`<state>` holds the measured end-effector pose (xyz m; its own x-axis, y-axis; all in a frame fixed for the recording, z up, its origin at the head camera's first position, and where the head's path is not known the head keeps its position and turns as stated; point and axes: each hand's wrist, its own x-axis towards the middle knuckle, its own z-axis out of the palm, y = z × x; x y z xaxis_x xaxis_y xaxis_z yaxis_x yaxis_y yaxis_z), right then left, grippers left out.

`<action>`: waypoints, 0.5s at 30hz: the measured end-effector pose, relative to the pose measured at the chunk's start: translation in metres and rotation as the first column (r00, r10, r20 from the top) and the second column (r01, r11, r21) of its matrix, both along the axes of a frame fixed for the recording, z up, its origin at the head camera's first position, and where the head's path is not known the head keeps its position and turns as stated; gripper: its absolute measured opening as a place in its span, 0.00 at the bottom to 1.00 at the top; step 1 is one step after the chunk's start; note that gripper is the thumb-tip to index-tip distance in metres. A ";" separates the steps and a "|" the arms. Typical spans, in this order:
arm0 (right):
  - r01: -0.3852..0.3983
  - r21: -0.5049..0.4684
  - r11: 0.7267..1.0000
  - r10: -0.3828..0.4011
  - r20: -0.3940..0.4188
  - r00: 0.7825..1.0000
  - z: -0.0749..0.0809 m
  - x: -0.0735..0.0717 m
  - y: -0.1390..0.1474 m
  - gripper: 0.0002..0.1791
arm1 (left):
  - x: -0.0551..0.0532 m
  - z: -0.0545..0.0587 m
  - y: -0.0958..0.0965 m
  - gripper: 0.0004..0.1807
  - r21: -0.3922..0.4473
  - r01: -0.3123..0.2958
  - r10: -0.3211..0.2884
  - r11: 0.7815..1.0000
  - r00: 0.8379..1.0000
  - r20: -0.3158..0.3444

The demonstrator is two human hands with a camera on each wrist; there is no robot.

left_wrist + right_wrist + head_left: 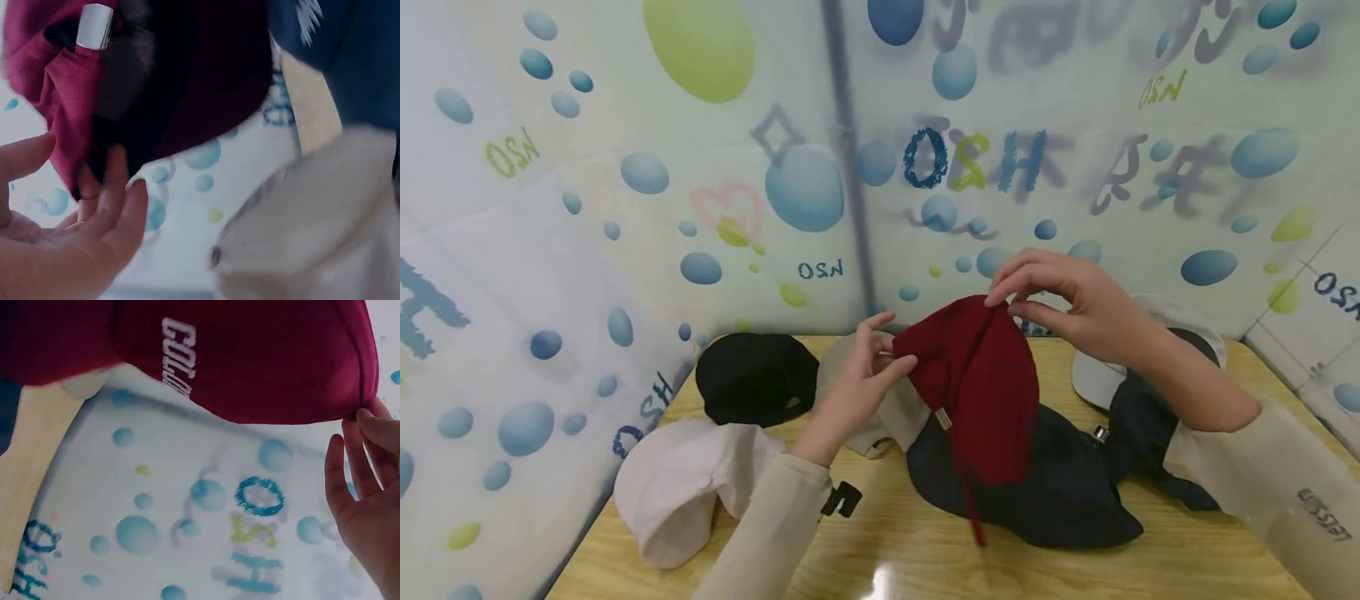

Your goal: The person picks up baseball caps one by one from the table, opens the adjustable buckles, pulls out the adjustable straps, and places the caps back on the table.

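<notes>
A dark red baseball cap (996, 375) hangs tilted above the table, its back strap with a metal buckle dangling. Thumb and fingers of my right hand (1075, 304) pinch the top of its crown. At the cap's left edge, my left hand (853, 392) holds the fabric between thumb and fingers. The left wrist view shows the inside of the red cap (212, 81) and its buckle (95, 26). White lettering (179, 356) appears on the front in the right wrist view. Below the red cap lies a dark navy cap (1060, 492).
On the wooden table (880, 550), a pale pink cap (670, 483) and a black cap (752, 379) lie left, with a beige cap (880, 425) behind my left hand. Another dark cap (1138, 425) and a light grey cap (1093, 383) lie right. A patterned sheet (805, 100) hangs behind.
</notes>
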<state>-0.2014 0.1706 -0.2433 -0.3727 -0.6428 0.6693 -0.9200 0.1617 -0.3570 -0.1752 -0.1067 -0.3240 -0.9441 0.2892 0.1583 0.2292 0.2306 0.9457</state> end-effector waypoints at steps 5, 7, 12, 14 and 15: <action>0.098 0.037 0.995 -0.097 -0.012 0.995 -0.013 -0.007 0.009 0.22 | 0.000 -0.003 -0.007 0.33 0.257 0.108 -0.157 0.960 0.972 0.177; 0.138 0.046 0.989 -0.137 -0.029 0.990 -0.019 -0.009 0.011 0.23 | 0.002 -0.006 -0.006 0.32 0.311 0.176 -0.245 0.934 0.949 0.200; 0.266 0.085 0.960 -0.258 -0.095 0.962 -0.028 -0.012 0.014 0.24 | 0.009 -0.012 0.002 0.29 0.344 0.348 -0.426 0.872 0.886 0.182; 0.333 0.123 0.935 -0.316 -0.136 0.939 -0.028 -0.011 0.014 0.24 | 0.012 -0.013 0.006 0.31 0.372 0.381 -0.473 0.846 0.859 0.195; 0.368 0.141 0.919 -0.346 -0.161 0.924 -0.029 -0.009 0.014 0.24 | 0.013 -0.013 0.008 0.32 0.391 0.386 -0.488 0.836 0.849 0.204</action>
